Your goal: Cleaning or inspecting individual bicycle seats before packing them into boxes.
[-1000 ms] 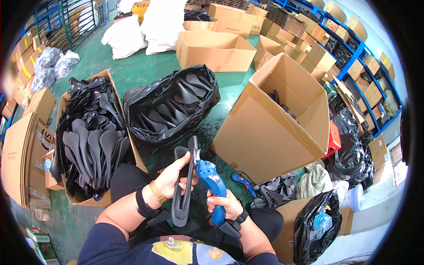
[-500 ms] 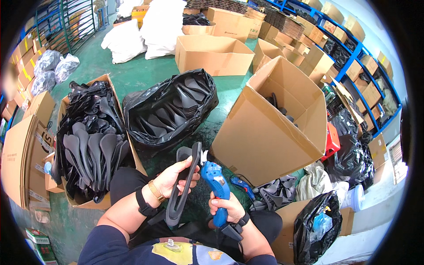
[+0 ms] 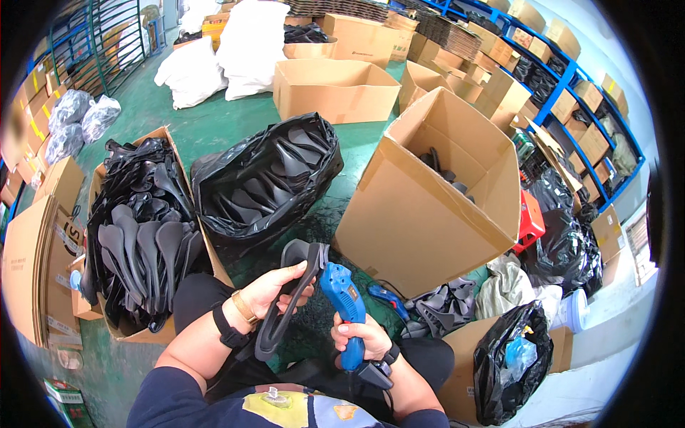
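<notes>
A long, black bicycle-saddle-shaped part (image 3: pixel 266 348) with an open middle is gripped in my left hand (image 3: pixel 275 289), its thumb on the rim and fingers wrapped through the opening. My right hand (image 3: pixel 362 335) is closed round the handle of a blue handheld electric cutter (image 3: pixel 344 296). The cutter's head is up against the far end of the saddle part; the blade itself is hidden there. Several similar black saddle parts (image 3: pixel 150 246) fill a carton on my left. More lie in a black plastic bag (image 3: pixel 214 167) ahead.
A tall open carton (image 3: pixel 417 221) stands ahead right with some dark pieces inside. At its foot lie a second blue tool (image 3: pixel 389 299) and black scraps (image 3: pixel 446 307). Near my right knee is a carton lined with a black bag (image 3: pixel 492 357). White sacks (image 3: pixel 250 50) stand farther off.
The cutter's head, with its pale tip showing before, is now against the saddle part's far end. The part has turned slightly in my left hand. The whole view has shifted a little.
</notes>
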Motion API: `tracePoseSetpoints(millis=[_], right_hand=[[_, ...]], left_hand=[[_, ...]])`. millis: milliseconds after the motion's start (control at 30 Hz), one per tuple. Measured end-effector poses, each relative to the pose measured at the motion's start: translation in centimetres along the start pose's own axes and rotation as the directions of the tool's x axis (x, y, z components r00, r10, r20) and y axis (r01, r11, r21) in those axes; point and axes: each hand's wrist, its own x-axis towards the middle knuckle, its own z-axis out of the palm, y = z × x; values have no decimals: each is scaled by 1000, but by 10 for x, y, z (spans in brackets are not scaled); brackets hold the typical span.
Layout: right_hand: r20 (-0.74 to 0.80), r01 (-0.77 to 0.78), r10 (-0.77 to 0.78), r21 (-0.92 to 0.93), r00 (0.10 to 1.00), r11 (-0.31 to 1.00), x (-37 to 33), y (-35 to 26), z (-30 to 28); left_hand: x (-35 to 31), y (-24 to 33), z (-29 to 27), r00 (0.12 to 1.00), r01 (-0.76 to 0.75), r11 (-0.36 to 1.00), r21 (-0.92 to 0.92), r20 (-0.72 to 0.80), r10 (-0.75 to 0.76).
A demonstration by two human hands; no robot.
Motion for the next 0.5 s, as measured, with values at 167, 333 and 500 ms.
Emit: tracePoseSetpoints(millis=[167,333,500], right_hand=[[23,45,-47,59,999,997,-1,-5,-2],[-224,307,-372,-276,901,911,-4,-30,10],[-242,375,-526,-471,816,799,1,-44,21]], left_hand=[[2,-1,-4,1000,-5,988,154,-28,9],[1,-10,27,951,-65,858,510,-230,208],[23,-28,2,796,-137,44,990,84,599]])
